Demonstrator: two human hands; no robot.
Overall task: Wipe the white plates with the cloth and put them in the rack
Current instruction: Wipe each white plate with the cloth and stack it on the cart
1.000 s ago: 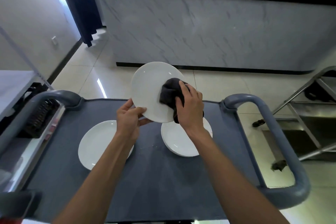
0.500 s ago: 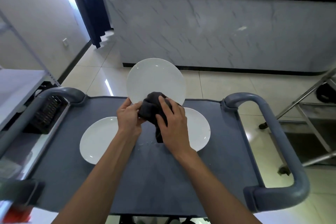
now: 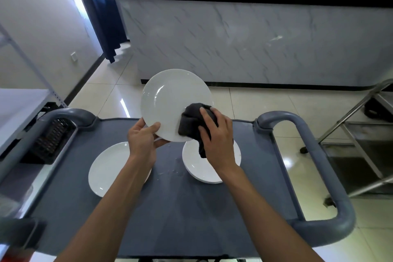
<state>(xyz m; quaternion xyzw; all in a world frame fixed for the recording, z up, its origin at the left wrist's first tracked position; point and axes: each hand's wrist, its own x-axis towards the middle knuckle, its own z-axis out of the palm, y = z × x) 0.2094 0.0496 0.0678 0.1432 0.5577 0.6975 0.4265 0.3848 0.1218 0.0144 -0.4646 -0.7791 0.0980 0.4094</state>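
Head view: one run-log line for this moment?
step: wiping | left hand: holds raised plate by rim | right hand: presses dark cloth on it | cart: two plates waiting

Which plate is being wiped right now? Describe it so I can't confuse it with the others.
Start at the grey cart top, where two white plates lie flat. The round white plate being wiped is raised above them, tilted up, its lower rim pinched by the left hand, with the right hand pressing a dark grey cloth on it.
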